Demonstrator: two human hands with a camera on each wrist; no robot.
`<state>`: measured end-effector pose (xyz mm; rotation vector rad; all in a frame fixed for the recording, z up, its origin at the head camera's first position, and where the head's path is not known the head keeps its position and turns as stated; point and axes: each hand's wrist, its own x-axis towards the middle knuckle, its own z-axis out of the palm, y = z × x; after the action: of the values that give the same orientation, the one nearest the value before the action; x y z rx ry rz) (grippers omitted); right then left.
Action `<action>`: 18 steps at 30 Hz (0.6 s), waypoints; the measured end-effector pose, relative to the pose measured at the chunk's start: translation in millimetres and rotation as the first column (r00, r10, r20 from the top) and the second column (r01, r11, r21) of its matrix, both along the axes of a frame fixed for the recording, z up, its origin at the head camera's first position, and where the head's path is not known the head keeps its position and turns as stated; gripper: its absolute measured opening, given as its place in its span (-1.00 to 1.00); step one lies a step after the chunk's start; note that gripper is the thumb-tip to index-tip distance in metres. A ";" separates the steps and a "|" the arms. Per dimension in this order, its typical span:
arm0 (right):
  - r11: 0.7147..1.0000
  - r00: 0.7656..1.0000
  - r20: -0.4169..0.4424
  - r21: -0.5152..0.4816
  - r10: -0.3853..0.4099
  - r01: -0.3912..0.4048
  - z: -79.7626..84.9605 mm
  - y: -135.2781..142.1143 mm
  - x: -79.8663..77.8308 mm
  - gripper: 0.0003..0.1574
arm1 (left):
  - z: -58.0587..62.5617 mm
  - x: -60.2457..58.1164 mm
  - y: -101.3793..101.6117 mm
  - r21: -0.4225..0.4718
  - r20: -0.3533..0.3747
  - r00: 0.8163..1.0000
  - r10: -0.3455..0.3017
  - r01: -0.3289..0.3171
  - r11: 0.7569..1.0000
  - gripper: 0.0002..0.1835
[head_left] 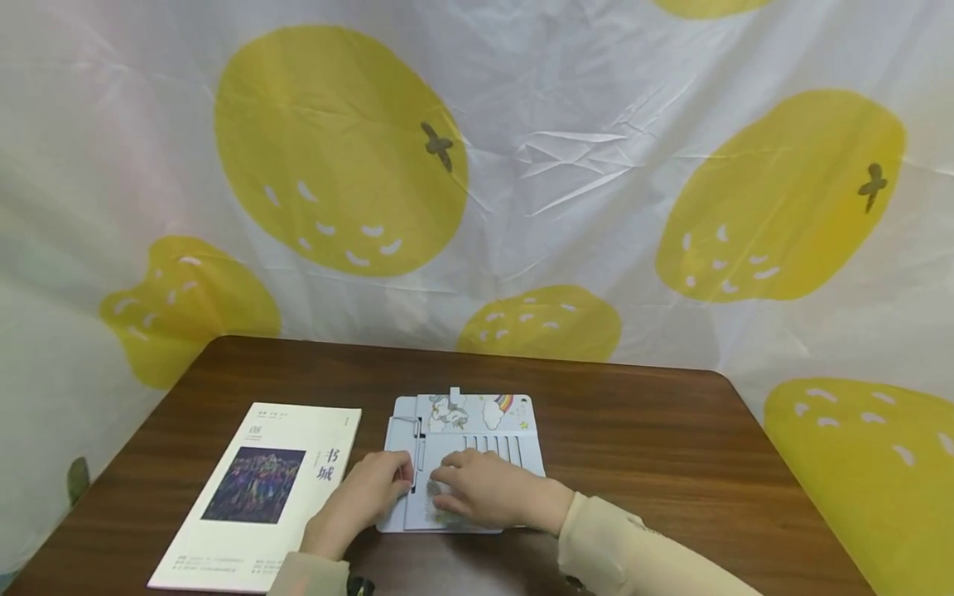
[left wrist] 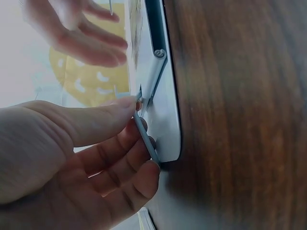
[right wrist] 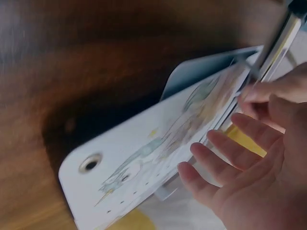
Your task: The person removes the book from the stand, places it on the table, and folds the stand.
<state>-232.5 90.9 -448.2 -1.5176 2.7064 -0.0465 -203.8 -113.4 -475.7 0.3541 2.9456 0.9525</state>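
A pale blue folding book stand [head_left: 477,424] lies on the table, printed with unicorns and a rainbow, with a row of slots. My left hand [head_left: 376,488] is at its left edge. In the left wrist view, thumb and fingers pinch a thin grey bar [left wrist: 145,136] beside the stand's edge. Over the lower middle of the panel is my right hand [head_left: 484,488], fingers spread and slightly bent, gripping nothing. The right wrist view shows the printed panel [right wrist: 129,148] with a round eyelet [right wrist: 90,163] at one corner, the right fingers close by it.
To the left lies a white magazine [head_left: 328,422] with a dark picture on its cover, near the left forearm. The dark brown wooden table [head_left: 656,447] has rounded back corners. Behind it hangs a white curtain [head_left: 566,83] printed with yellow fruit.
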 end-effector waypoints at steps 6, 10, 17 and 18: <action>0.998 0.999 -0.040 0.060 0.033 -0.030 -0.3 -1.2 17.7 -0.43 | 0.5 -0.5 -0.5 0.000 0.006 1.000 0.000 0.000 1.000 -0.82; 0.996 0.995 -0.089 0.078 0.048 -0.041 -2.0 0.5 21.9 -0.45 | 0.9 -0.8 -0.9 -0.005 -0.001 1.000 -0.016 0.016 1.000 -0.83; 0.997 0.990 -0.134 0.064 0.052 -0.044 -3.0 3.7 20.6 -0.45 | 0.6 -1.4 -1.7 -0.026 -0.008 0.999 -0.044 0.044 0.999 -0.82; 0.997 0.990 -0.136 0.066 0.048 -0.040 -3.2 3.8 20.1 -0.43 | 0.6 -1.3 -1.9 -0.029 -0.005 0.999 -0.049 0.049 0.998 -0.82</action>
<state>-212.4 94.6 -451.5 -1.6193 2.7468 0.1489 -205.2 -115.3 -475.1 0.4265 2.9380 0.9045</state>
